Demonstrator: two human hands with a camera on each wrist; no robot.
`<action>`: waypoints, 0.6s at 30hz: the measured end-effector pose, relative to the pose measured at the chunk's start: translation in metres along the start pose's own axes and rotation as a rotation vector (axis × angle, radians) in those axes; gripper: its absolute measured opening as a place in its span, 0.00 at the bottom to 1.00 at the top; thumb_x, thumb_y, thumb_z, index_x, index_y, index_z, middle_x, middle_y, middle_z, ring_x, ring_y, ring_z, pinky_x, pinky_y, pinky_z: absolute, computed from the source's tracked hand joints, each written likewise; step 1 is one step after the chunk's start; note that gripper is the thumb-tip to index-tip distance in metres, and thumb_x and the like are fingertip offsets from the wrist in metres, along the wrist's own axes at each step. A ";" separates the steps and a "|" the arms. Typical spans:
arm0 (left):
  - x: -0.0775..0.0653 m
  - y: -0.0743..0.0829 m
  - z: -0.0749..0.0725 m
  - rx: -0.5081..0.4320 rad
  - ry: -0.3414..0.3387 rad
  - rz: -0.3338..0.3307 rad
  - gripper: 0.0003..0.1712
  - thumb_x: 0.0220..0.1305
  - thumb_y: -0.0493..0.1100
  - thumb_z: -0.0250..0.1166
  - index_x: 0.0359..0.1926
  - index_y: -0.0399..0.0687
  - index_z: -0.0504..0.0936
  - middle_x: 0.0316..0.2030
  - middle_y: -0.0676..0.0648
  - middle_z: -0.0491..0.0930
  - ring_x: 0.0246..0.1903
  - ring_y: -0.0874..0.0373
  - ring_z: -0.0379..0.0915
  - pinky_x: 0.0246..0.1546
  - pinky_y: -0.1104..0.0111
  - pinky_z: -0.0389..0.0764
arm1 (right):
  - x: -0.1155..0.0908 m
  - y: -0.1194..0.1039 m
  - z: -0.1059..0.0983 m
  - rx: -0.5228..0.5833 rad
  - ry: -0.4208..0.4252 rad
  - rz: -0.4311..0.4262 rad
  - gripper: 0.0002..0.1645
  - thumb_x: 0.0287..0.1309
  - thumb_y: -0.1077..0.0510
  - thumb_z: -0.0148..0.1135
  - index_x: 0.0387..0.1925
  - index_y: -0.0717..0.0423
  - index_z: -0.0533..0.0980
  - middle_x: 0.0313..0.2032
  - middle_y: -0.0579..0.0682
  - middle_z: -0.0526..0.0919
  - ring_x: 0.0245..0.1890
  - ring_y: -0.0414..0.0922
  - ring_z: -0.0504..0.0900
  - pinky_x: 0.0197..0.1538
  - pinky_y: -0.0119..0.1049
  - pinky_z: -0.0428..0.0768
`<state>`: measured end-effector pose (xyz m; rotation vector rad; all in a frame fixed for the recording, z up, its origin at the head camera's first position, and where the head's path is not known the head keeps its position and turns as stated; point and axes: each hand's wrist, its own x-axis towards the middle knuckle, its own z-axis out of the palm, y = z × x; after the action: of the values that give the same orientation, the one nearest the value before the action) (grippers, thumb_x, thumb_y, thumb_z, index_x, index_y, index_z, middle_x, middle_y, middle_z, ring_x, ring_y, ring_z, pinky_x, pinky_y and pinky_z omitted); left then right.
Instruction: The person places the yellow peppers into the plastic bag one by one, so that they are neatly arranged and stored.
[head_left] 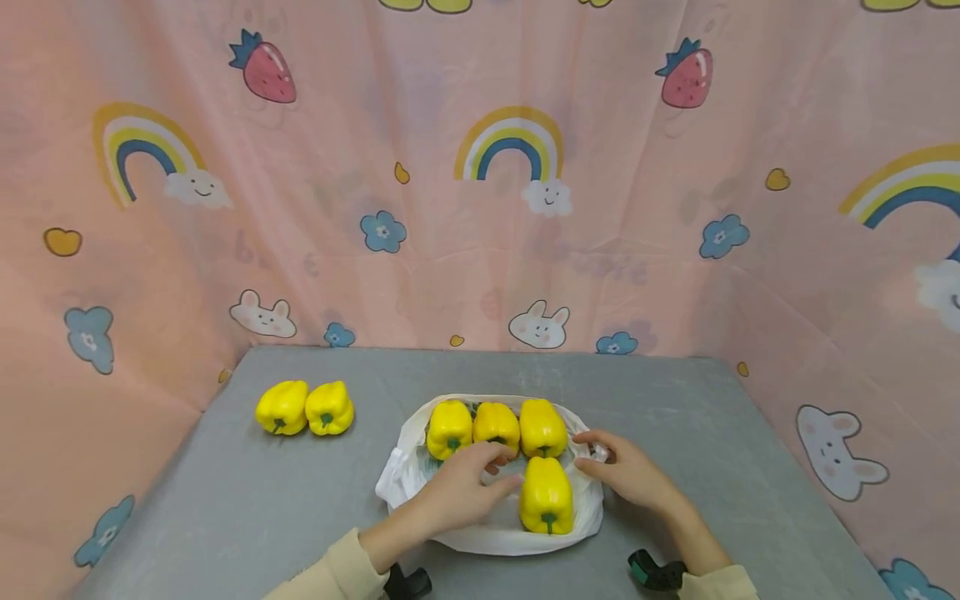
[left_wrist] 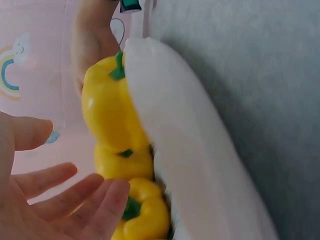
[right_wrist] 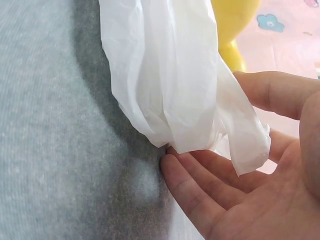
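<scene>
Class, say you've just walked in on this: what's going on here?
A person has both hands at a white bag, which lies open on a grey table. Four yellow peppers are in it: three in a row at the far side, one nearer the person. The left hand is over the bag among them, holding nothing. The right hand is at the bag's right edge, thumb and fingers apart. Two more peppers lie outside, farther left.

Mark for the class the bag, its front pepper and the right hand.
Bag [right_wrist: 160, 75], right wrist view: its side wall.
Front pepper [head_left: 547, 494], head view: middle of its body.
Right hand [head_left: 630, 477], head view: middle of the hand.
</scene>
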<state>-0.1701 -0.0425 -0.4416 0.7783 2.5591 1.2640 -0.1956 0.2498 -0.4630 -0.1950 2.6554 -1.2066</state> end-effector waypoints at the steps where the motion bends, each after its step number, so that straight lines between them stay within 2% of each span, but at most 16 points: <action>1: -0.001 0.000 -0.003 0.001 0.005 0.012 0.26 0.73 0.57 0.61 0.61 0.46 0.80 0.57 0.46 0.81 0.51 0.53 0.79 0.49 0.66 0.81 | 0.000 0.000 0.000 0.001 0.000 0.000 0.28 0.67 0.46 0.65 0.62 0.55 0.77 0.63 0.58 0.76 0.46 0.49 0.74 0.45 0.41 0.75; 8: -0.005 0.000 -0.023 0.023 0.069 0.104 0.19 0.74 0.50 0.62 0.56 0.41 0.82 0.51 0.44 0.83 0.44 0.61 0.78 0.43 0.71 0.82 | 0.000 0.001 0.000 0.003 -0.006 -0.012 0.27 0.67 0.46 0.65 0.62 0.55 0.77 0.62 0.58 0.77 0.46 0.49 0.75 0.45 0.41 0.76; 14: -0.010 -0.002 -0.043 0.061 0.157 0.127 0.19 0.74 0.48 0.63 0.55 0.39 0.83 0.49 0.46 0.84 0.44 0.58 0.80 0.43 0.64 0.84 | 0.001 0.002 0.000 0.004 -0.010 -0.015 0.28 0.67 0.46 0.65 0.62 0.54 0.77 0.63 0.58 0.76 0.47 0.49 0.75 0.46 0.42 0.77; 18: -0.013 -0.003 -0.055 0.077 0.207 0.147 0.17 0.74 0.47 0.63 0.55 0.41 0.83 0.46 0.49 0.84 0.43 0.58 0.80 0.42 0.64 0.84 | 0.001 0.004 0.000 0.013 -0.013 -0.022 0.28 0.68 0.46 0.65 0.63 0.55 0.76 0.63 0.58 0.76 0.47 0.49 0.75 0.45 0.42 0.77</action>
<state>-0.1809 -0.0887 -0.4106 0.9099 2.7733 1.3606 -0.1969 0.2521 -0.4661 -0.2292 2.6401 -1.2243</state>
